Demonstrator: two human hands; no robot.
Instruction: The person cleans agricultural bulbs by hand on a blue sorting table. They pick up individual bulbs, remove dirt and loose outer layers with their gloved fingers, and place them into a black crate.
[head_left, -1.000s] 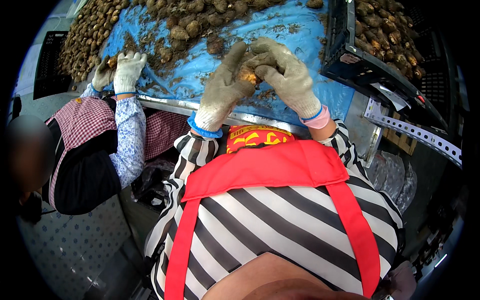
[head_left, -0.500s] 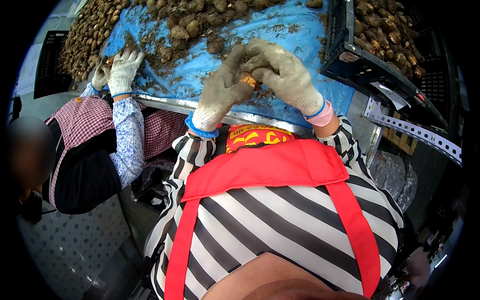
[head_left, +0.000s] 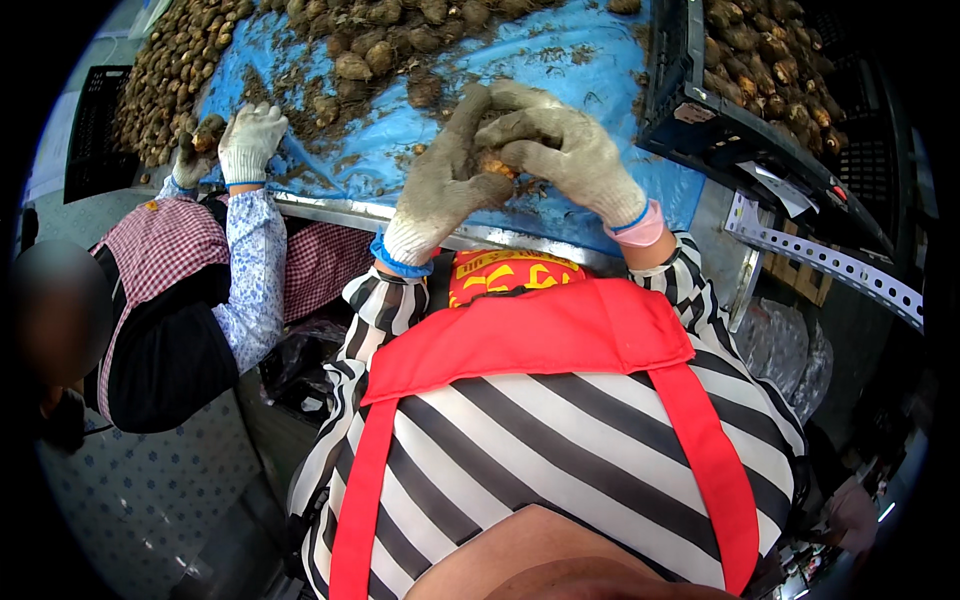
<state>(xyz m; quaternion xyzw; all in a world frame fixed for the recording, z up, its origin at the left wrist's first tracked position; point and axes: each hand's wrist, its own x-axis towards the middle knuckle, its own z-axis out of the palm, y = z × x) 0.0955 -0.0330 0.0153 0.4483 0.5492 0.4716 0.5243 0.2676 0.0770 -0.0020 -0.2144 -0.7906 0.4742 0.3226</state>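
While the left hand (head_left: 440, 185) and right hand (head_left: 572, 152) grip a tuber (head_left: 498, 167) (partly orange), a black crate (head_left: 730, 135) sits at their three o'clock.

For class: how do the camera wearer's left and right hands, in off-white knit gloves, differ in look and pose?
Look: the left hand has a ruffled blue band at the wrist; the right hand, a smooth pink band.
Pose: the left hand slants up rightward; the right hand slants up leftward, more curled.
Both wear soiled gloves around one rough brown tuber.
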